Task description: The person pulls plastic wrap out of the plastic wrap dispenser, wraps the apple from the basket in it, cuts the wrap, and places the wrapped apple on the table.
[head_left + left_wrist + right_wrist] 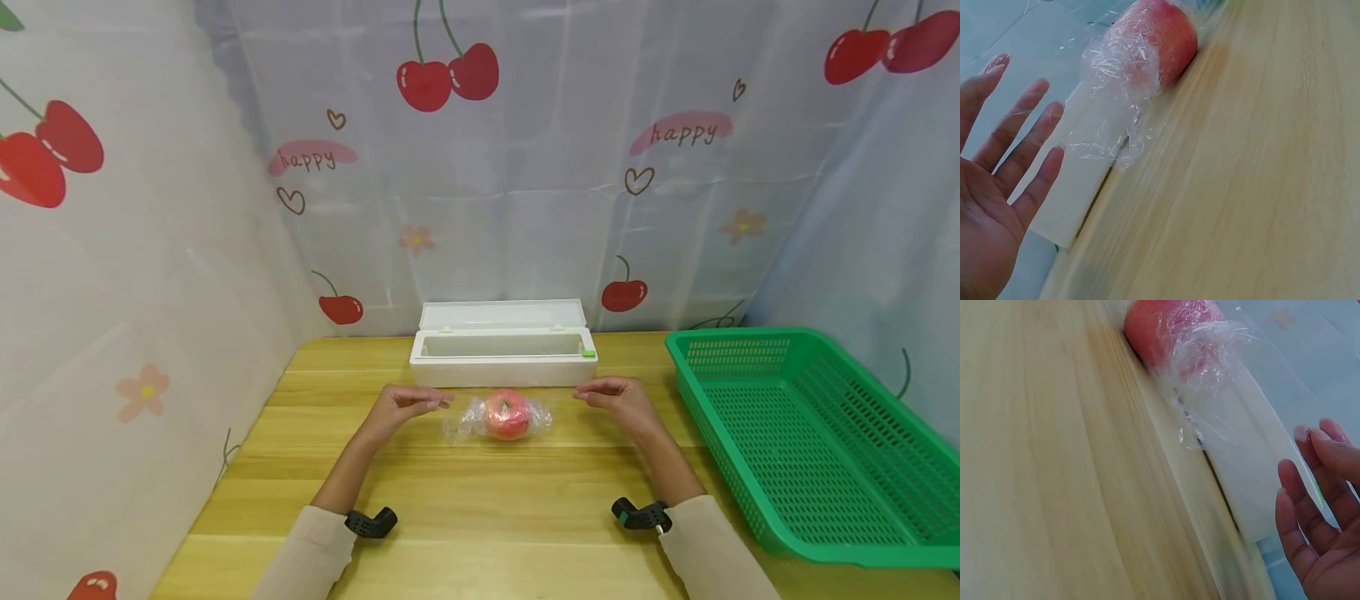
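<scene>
A red apple (507,415) wrapped in clear plastic wrap (474,419) sits on the wooden table, with the wrap bunched at both sides. To its left, my left hand (408,405) has thumb and index fingertips together, pinching a thin, faint edge of wrap. The other fingers of that hand (1004,169) are spread. On the opposite side, my right hand (618,402) pinches the wrap between thumb and index finger, and a faint film edge runs from there toward the apple (1147,331). Much of the transparent film is hard to see.
Behind the apple stands a long white box (504,372), its lid (502,314) raised and a small green piece at its right end. A green plastic basket (738,483) stands at the right. Cherry-print curtains (517,183) enclose the table (480,517).
</scene>
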The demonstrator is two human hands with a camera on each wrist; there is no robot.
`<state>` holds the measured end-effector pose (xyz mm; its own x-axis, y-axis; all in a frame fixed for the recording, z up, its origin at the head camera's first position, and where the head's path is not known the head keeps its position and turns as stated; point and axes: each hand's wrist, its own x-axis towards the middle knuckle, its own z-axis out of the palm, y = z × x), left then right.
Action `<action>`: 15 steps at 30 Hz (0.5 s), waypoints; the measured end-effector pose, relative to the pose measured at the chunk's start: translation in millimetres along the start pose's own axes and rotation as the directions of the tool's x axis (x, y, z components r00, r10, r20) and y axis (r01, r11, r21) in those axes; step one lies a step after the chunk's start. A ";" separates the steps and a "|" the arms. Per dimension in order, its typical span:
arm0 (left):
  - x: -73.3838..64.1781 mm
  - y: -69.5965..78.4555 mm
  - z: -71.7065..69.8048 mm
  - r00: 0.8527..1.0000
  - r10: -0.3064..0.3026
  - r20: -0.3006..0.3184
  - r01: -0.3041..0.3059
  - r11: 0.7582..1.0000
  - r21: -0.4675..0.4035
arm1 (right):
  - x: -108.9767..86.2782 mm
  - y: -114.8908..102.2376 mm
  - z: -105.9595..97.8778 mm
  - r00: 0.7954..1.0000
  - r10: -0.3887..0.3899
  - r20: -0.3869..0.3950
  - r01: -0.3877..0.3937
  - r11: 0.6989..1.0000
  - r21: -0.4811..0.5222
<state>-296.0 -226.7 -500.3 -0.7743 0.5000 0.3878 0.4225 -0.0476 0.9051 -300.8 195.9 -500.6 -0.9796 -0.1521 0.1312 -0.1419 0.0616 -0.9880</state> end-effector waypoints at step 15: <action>-9.8 -4.8 -14.2 0.995 -0.062 0.080 0.054 0.994 0.099 | 2.2 7.0 -8.7 0.999 -0.041 0.005 0.041 0.952 -0.304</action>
<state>-297.1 -243.6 -505.9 -0.7590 0.5696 0.3154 0.4244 0.0655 0.9031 -305.2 204.6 -506.5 -0.9722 -0.1595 0.1712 -0.2181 0.3524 -0.9101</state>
